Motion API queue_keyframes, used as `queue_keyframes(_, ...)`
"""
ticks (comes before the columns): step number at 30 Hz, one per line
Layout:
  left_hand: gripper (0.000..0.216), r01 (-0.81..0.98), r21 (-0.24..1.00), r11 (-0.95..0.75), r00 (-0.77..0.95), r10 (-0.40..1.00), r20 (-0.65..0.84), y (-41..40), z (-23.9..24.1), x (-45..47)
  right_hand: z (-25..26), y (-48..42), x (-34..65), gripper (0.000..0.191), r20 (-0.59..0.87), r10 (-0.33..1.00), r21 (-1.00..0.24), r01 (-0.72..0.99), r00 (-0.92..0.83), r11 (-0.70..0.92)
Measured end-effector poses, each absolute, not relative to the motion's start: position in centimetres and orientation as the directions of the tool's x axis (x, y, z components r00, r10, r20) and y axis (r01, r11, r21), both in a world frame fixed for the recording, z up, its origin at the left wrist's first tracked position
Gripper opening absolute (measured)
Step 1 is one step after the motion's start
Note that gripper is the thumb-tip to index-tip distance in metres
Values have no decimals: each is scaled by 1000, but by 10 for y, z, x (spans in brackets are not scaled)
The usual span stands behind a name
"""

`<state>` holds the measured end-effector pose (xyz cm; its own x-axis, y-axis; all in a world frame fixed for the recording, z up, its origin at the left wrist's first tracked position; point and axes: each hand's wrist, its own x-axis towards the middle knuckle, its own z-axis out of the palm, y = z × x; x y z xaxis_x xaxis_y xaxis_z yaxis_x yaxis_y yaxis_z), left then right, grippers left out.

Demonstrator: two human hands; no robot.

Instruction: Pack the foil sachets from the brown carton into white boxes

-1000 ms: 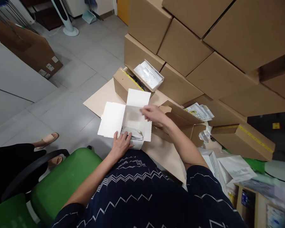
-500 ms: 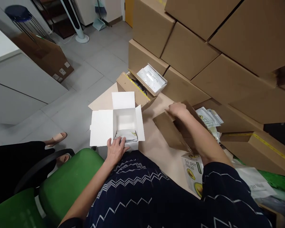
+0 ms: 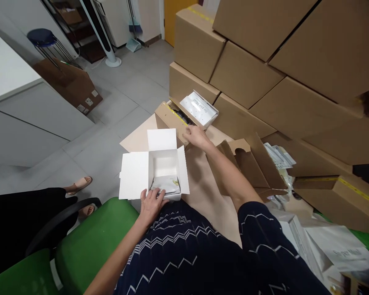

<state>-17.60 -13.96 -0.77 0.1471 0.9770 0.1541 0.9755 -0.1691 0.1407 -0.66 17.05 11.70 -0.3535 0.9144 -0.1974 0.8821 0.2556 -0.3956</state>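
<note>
An open white box [image 3: 135, 174] with its flaps spread sits on a flat sheet of cardboard [image 3: 203, 192] in front of me. Pale sachets [image 3: 166, 183] lie inside it. My left hand [image 3: 150, 203] rests on the near edge of the white box, fingers lying over the rim by the sachets. My right hand [image 3: 197, 136] reaches forward to a small brown carton [image 3: 170, 116], fingers curled at its near edge. A white packet [image 3: 198, 107] lies on top of that carton.
Large brown cartons [image 3: 249, 69] are stacked at the right and back. An open brown carton [image 3: 249, 164] with packets [image 3: 278, 153] stands to the right. A green chair [image 3: 80, 241] is at lower left, a seated person's sandalled foot [image 3: 80, 182] beside it. A white bag [image 3: 341, 250] lies lower right.
My right hand left the open brown carton on the right and swung left and forward to the small carton behind the white box. My left hand stayed on the white box.
</note>
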Motion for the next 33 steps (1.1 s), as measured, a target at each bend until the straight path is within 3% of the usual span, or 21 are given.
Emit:
queue_keyframes(3, 22, 971, 137, -196, 165, 964, 206, -154, -14, -186, 109, 160, -10, 33, -91, 960, -336, 916, -263, 219)
queue_keyframes(5, 21, 967, 143, -212, 174, 955, 239, -161, -17, -193, 103, 155, -9, 47, -24, 978, -300, 935, -207, 191)
queue_keyframes(7, 23, 965, 150, -214, 171, 951, 257, -166, -18, -198, 97, 154, -8, 57, 11, 981, -347, 920, -191, 183)
queue_keyframes(9, 25, 968, 146, -205, 161, 950, 268, -171, -16, -202, 91, 153, -9, 52, 39, 975, -488, 847, -219, 210)
queue_keyframes(13, 31, 970, 145, -194, 141, 939, 314, -193, -2, -210, 75, 141, -21, 36, 69, 906, -730, 597, -418, 331)
queue_keyframes(17, 39, 977, 132, -165, 114, 938, 328, -224, 14, -219, 47, 125, -36, 35, -32, 718, -662, 553, -695, 506)
queue_keyframes(19, 40, 976, 121, -184, 137, 938, 319, -231, 18, -221, 31, 125, -37, 29, -133, 671, -607, 595, -730, 527)
queue_keyframes(22, 38, 956, 127, -265, 222, 935, 278, -225, 18, -216, 18, 136, -30, 33, -202, 725, -710, 608, -659, 354)
queue_keyframes(25, 35, 928, 139, -344, 307, 923, 233, -205, 11, -203, 21, 148, -17, 29, -225, 768, -865, 486, -600, 126)
queue_keyframes(29, 32, 928, 132, -348, 320, 927, 196, -175, 0, -173, 40, 160, 5, 28, -286, 883, -918, 370, -373, -142)
queue_keyframes(31, 29, 945, 127, -302, 281, 947, 157, -164, -4, -154, 51, 169, 16, 23, -270, 915, -895, 428, -299, -124)
queue_keyframes(33, 27, 961, 130, -244, 227, 965, 131, -156, -6, -137, 63, 181, 25, 21, -165, 939, -821, 569, -300, 37)
